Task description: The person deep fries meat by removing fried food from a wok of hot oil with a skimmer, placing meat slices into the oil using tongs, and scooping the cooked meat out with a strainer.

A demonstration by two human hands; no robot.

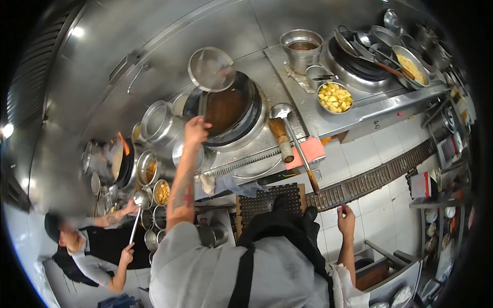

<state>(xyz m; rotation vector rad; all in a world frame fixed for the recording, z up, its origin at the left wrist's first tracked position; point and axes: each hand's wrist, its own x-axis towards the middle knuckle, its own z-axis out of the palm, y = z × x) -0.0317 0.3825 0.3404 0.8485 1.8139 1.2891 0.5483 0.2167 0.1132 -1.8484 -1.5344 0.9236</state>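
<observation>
My left hand (196, 131) is closed around the handle of a round mesh strainer (210, 69). The strainer is raised over the far side of a black wok (250, 102), which holds dark brown liquid (228, 110). My right hand (346, 219) hangs low at my right side, away from the stove, with its fingers curled in and nothing visible in them. To the right of the wok lie a long-handled ladle (281, 110) and a bamboo wok brush (280, 134), by a folded pink cloth (308, 152).
On my left a co-worker (97, 241) holds a ladle (141, 199) near a flaming wok (121, 159). Metal pots (156, 120) crowd that side. At right stand a bowl of yellow chunks (335, 97) and a steel pot (302, 51). A floor grate (359, 182) crosses the tiles.
</observation>
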